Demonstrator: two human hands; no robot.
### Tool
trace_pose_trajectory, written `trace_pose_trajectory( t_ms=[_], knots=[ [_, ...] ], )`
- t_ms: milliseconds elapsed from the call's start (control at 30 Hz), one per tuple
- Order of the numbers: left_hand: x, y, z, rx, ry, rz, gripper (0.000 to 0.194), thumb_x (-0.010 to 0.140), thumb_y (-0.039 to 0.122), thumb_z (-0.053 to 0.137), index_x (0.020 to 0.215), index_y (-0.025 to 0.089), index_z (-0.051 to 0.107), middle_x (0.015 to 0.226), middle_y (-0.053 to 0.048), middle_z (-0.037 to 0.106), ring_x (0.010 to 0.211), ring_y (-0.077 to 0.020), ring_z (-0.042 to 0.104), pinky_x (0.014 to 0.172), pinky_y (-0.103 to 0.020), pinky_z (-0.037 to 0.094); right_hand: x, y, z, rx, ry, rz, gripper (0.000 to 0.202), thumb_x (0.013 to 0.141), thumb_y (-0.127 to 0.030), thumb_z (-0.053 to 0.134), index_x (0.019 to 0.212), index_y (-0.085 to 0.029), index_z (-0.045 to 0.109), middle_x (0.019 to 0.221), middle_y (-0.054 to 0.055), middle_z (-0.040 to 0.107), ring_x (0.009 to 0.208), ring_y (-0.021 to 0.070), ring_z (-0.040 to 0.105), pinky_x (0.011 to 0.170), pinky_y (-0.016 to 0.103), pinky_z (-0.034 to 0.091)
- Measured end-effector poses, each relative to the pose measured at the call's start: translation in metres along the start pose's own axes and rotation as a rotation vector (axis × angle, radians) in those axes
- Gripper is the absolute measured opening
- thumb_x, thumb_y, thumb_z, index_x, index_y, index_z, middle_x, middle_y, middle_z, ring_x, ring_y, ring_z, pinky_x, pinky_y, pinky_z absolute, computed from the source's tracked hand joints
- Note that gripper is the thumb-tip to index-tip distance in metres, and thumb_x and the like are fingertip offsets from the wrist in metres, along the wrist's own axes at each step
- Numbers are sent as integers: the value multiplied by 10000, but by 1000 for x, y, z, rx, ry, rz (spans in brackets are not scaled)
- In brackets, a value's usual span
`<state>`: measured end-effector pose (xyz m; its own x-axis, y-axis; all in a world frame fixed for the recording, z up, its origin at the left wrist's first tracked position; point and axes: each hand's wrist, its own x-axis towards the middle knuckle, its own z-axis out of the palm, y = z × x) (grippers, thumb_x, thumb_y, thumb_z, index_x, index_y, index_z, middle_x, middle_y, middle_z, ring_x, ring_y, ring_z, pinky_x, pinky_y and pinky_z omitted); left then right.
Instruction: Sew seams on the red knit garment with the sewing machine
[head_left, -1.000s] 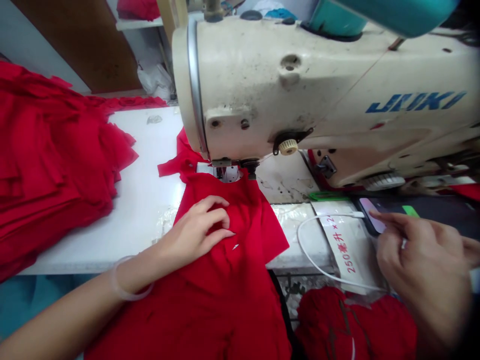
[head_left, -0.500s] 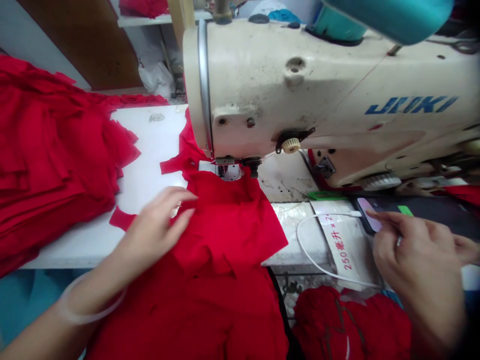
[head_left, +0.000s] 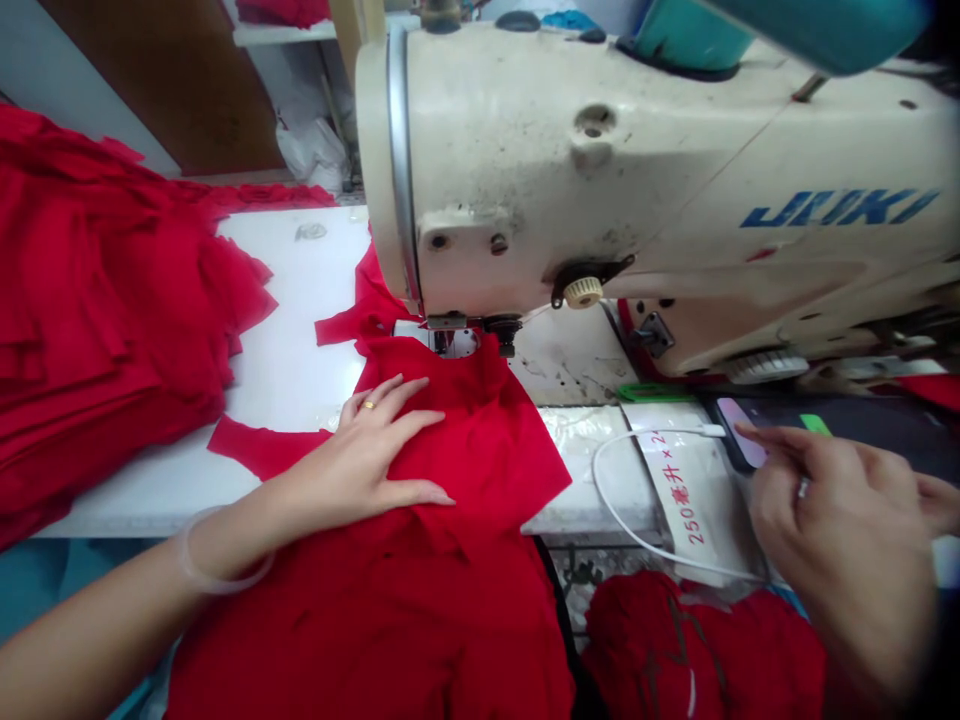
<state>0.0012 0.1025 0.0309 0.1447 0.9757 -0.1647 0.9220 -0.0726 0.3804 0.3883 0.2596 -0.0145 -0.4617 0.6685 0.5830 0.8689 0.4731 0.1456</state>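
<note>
Reading clock hours from the middle of our view, we find a heaped pile of red fabric (head_left: 112,290) at nine o'clock, its matte layers slumped and ragged-edged. The smooth white bench (head_left: 281,260) shows beside it. A translucent band (head_left: 199,570), rounded and glossy, circles our left wrist at eight o'clock.

Further in, still toward eight, our left grip (head_left: 371,455) lies palm down with fingers spread, touching the red cloth (head_left: 491,440) but pinching nothing that we can make out. That cloth is at six o'clock, on the bench below the needle area, with red folds hanging over the near edge. We judge it light, limp and quick to crumple, neither fragile nor very slippery. Flat pressure should steady it best; for lifting, we would pinch the free pointed corner between four and five.

At two o'clock stands the sewing machine (head_left: 652,180), hard scuffed cream metal with rounded shoulders. A thin, pliant white cable (head_left: 600,490) loops at four, beside a flat printed packet (head_left: 679,500); lower, a bunched red bundle (head_left: 705,650). At three lies a slab-like dark phone (head_left: 870,425). Our blurred right grip (head_left: 844,530), at four, points a finger at it; whether its curled fingers pinch anything, we cannot tell.
</note>
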Motion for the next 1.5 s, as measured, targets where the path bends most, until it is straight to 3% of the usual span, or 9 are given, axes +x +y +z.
trace_pose_trajectory(
  t_ms=[100, 267, 433, 567, 867, 1033, 1200, 1300, 1500],
  knots=[
    [1, 24, 0, 83, 31, 56, 285, 958, 440, 560, 1014, 171, 636, 1376, -172, 523, 1276, -380, 465, 995, -555, 401, 0, 0, 1, -19, 24, -24, 324, 957, -306, 332, 1025, -186, 625, 753, 74, 620, 776, 250, 571, 766, 382, 280],
    [17, 60, -24, -376, -124, -12, 299, 1036, 420, 363, 1031, 202, 569, 836, -23, 664, 714, -183, 612, 667, -316, 493, 1, -1, 2, -55, 52, -51, 355, 971, -304, 308, 985, -171, 637, 758, 84, 633, 770, 245, 567, 762, 383, 283],
    [41, 59, -27, -519, -89, 283, 364, 994, 177, 419, 1325, 256, 547, 1436, -31, 543, 1288, -170, 530, 1079, -306, 421, 3, -2, 2, -48, 77, -51, 353, 974, -303, 314, 978, -170, 641, 747, 75, 631, 757, 232, 560, 751, 373, 264],
    [38, 35, -2, -216, 188, -7, 343, 987, 293, 477, 1283, 156, 585, 1289, -121, 624, 1192, -262, 580, 1039, -439, 465, 1, -1, 2, -31, 45, -20, 333, 959, -302, 328, 992, -175, 635, 780, 83, 639, 794, 239, 571, 772, 381, 267],
    [4, -15, -16, 185, -310, -99, 1072, 711, 303, 799, 1575, 292, 166, 1664, -119, 61, 1503, -432, 72, 1129, -716, 167, 2, 0, 2, -55, 60, -80, 306, 950, -272, 331, 1006, -180, 618, 759, 69, 623, 779, 245, 576, 765, 396, 284],
    [1, -23, -21, 57, -117, -98, 796, 815, 592, 693, 1490, 287, 402, 1609, -126, 272, 1462, -396, 255, 1159, -624, 238, 3, 1, 1, -91, 68, -84, 337, 970, -279, 316, 988, -166, 632, 740, 85, 624, 763, 265, 589, 743, 417, 318],
    [-2, -15, -1, 12, 110, -137, 865, 848, 747, 513, 1514, 221, 352, 1587, -187, 284, 1451, -399, 267, 1133, -627, 273, 33, -74, -29, 194, 22, -183, 301, 921, -249, 437, 1133, -132, 616, 958, 147, 689, 930, 304, 608, 818, 453, 413],
    [3, -16, 10, 79, 34, -81, 1021, 793, 804, 523, 1560, 191, 244, 1630, -216, 160, 1492, -437, 133, 1138, -691, 172, 57, -146, -31, 567, -218, -640, 389, 929, -153, 411, 1284, -138, 571, 1202, 142, 671, 1127, 252, 591, 975, 404, 433],
    [22, -54, 5, 165, -17, 6, 1260, 653, 903, 540, 1584, 169, 112, 1627, -218, 154, 1508, -425, 68, 1152, -705, 11, 80, -178, 27, 465, -510, -528, 981, 863, -764, 448, 1460, 13, 386, 1505, 294, 374, 1401, 413, 367, 1120, 568, 334]
  ],
)
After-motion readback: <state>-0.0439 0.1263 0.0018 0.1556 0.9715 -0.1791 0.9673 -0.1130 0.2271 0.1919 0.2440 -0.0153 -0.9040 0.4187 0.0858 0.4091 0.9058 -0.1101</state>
